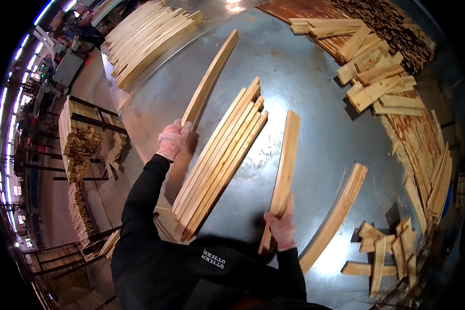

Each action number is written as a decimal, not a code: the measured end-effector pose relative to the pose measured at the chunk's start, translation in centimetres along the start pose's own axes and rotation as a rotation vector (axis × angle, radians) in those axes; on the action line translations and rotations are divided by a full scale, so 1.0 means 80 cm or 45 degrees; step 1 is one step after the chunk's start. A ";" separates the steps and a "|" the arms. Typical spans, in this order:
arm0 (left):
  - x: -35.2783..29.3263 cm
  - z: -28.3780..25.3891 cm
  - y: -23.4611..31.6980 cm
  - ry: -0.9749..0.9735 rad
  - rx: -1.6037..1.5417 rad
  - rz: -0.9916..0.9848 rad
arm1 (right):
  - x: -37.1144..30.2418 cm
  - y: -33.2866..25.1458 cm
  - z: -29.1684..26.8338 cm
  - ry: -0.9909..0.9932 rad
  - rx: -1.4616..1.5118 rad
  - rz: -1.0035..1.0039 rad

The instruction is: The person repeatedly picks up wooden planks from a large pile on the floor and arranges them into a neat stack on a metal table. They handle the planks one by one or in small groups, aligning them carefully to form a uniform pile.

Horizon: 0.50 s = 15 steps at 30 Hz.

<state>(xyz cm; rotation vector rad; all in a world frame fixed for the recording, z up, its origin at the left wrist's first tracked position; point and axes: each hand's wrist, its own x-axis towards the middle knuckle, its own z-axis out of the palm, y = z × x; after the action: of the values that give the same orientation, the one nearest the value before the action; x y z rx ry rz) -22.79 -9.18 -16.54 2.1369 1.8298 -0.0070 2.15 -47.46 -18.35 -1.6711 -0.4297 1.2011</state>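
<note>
My left hand (174, 139), in a pinkish knitted glove, is closed on the near end of a long wooden strip (210, 77) that points away over the metal table. My right hand (282, 226), gloved alike, grips a wooden board (285, 165) near its lower end, the fingers wrapped round its edge. Between the two hands lies a bundle of several wooden strips (222, 163), side by side with uneven ends. Right of my right hand, one more wooden strip (336, 217) rests on the table by itself.
A large stack of strips (147, 41) stands at the far left of the metal table (341, 137). Short boards (374, 72) are heaped at the far right, and offcuts (385, 253) at the near right. Racks of stacked wood (80, 134) stand on the floor to the left.
</note>
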 end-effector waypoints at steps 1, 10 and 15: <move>0.025 0.009 0.005 0.038 -0.037 0.002 | 0.003 0.015 -0.002 0.023 -0.030 -0.115; 0.295 -0.027 0.213 0.220 -0.861 -0.057 | 0.003 0.024 0.033 -0.199 0.558 -0.005; 0.197 -0.013 0.175 0.244 -0.109 0.535 | 0.002 -0.010 0.103 -0.433 -0.514 -0.025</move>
<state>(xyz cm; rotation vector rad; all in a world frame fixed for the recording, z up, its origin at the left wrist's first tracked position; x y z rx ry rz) -6.77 4.49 -15.58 2.4855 1.4052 0.3777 -4.70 -42.81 -17.85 -1.7906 -0.9488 1.4601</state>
